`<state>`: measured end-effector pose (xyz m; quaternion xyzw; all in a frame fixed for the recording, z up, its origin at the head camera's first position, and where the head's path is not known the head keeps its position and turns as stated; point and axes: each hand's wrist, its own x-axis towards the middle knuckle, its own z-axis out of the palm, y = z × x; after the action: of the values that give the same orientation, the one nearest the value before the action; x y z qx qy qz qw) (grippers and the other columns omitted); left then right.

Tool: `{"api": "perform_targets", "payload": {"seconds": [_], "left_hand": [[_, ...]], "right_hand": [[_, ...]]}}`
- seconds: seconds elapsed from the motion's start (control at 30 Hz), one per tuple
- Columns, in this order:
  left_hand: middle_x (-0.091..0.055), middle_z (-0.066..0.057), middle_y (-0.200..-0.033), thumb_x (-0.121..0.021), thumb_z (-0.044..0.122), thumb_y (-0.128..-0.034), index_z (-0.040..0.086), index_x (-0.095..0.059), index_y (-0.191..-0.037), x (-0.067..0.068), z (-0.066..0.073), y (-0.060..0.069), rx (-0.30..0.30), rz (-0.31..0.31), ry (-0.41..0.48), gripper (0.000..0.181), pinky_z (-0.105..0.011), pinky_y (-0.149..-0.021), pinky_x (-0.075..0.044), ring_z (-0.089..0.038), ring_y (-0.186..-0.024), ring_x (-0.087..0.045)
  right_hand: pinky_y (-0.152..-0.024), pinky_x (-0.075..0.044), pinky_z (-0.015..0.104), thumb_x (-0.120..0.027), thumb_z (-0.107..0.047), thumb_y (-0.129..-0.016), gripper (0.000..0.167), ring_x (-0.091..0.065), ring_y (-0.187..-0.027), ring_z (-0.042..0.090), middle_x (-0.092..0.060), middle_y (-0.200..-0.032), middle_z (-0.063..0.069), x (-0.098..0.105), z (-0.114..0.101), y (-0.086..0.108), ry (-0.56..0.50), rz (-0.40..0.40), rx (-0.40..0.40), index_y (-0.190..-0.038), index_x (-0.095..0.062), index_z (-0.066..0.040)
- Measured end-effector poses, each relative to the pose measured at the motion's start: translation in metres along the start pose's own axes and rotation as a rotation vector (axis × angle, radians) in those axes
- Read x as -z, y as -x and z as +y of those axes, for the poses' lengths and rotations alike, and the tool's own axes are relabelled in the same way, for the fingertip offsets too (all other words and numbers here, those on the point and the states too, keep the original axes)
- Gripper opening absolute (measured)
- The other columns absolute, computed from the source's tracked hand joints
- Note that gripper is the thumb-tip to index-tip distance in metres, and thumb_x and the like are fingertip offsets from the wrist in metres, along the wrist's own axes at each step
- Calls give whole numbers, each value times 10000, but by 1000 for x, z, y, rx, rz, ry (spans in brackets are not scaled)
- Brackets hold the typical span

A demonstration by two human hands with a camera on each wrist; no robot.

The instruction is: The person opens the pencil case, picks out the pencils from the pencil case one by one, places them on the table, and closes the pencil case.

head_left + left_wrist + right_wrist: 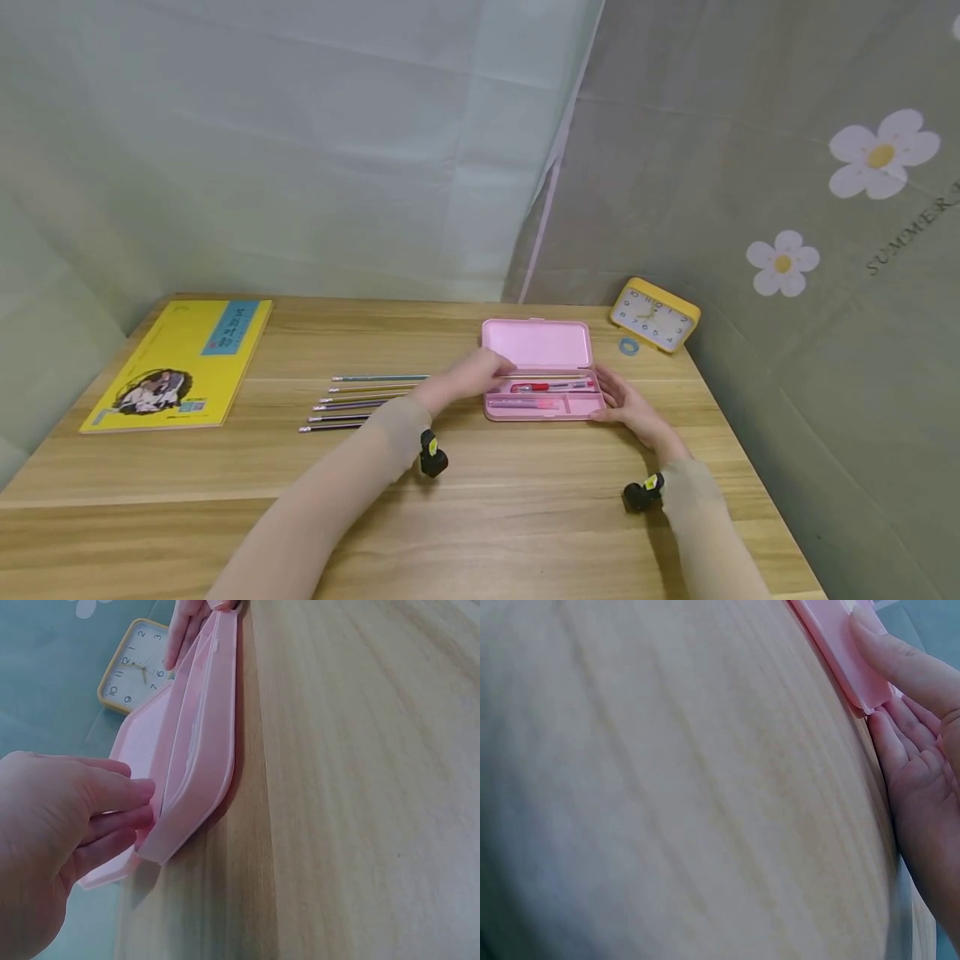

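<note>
An open pink pencil case [536, 343] lies on the table with its lid folded back. My left hand [476, 372] reaches into its left end, pinching a pencil [555, 377] that runs along the back compartment; the pencil's left end is hidden by the fingers. In the left wrist view, thumb and fingers come together at the case's end. My right hand [630, 408] grips the right end, thumb [870, 622] on the front wall and fingers behind. Inside are a red pen [532, 387] and a pale pink-purple pen [525, 403].
Several pencils [352, 405] lie side by side left of the case, partly behind my left forearm. A yellow book [180, 333] is at the far left. Behind the case on the right stand a yellow alarm clock [654, 315] and a blue ring [622, 347]. Curtains border the table.
</note>
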<state>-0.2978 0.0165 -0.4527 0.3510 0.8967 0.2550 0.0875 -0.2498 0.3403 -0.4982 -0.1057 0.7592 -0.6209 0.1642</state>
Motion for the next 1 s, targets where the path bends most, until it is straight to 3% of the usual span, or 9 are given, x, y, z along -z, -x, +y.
{"api": "perform_targets", "payload": {"seconds": [0.17,0.4,0.53,0.67,0.77,1.0], "left_hand": [[-718,-95,-1152,-614,59,-947,37,-707,-1168,0,3,-2,8,-22,-70,241,-356,-996,-516,-227,-1119,-660],[-719,-85,-1146,-603,63,-956,48,-714,-1162,1,10,-3,41,-37,-89,234,-352,-1009,-508,-218,-1115,-658],[-716,-92,-1143,-580,29,-957,49,-709,-1170,-2,10,-5,34,-23,-116,249,-359,-1013,-503,-224,-1109,-654],[-731,-94,-1054,-579,8,-947,33,-725,-1119,-3,10,-5,15,3,-132,228,-365,-972,-522,-221,-1006,-670],[-735,-96,-1037,-587,5,-939,24,-731,-1098,-3,11,-3,31,22,-136,215,-368,-961,-527,-226,-990,-676],[-716,-102,-1151,-622,30,-928,28,-716,-1138,-6,12,-3,70,48,-144,231,-356,-997,-514,-250,-1119,-658]], "right_hand": [[-1020,-330,40,-707,17,-842,945,-97,-1503,368,-111,-1624,218,1,1,-1,9,1,1,-1559,-92,-15],[-1033,-323,49,-710,8,-845,946,-101,-1506,363,-116,-1626,212,1,3,-1,22,5,-3,-1560,-91,-18],[-1037,-322,50,-709,5,-847,945,-99,-1506,363,-115,-1626,211,1,3,-1,22,3,-1,-1559,-89,-16],[-1047,-321,60,-707,7,-848,944,-97,-1505,367,-111,-1627,211,0,2,-2,21,0,-2,-1560,-88,-18],[-1059,-322,78,-716,-7,-846,951,-101,-1503,377,-110,-1627,212,-1,2,-3,27,-2,-4,-1562,-89,-25],[-1016,-341,53,-720,27,-818,981,-105,-1491,402,-88,-1620,238,0,5,-2,6,5,7,-1555,-73,2]]}}
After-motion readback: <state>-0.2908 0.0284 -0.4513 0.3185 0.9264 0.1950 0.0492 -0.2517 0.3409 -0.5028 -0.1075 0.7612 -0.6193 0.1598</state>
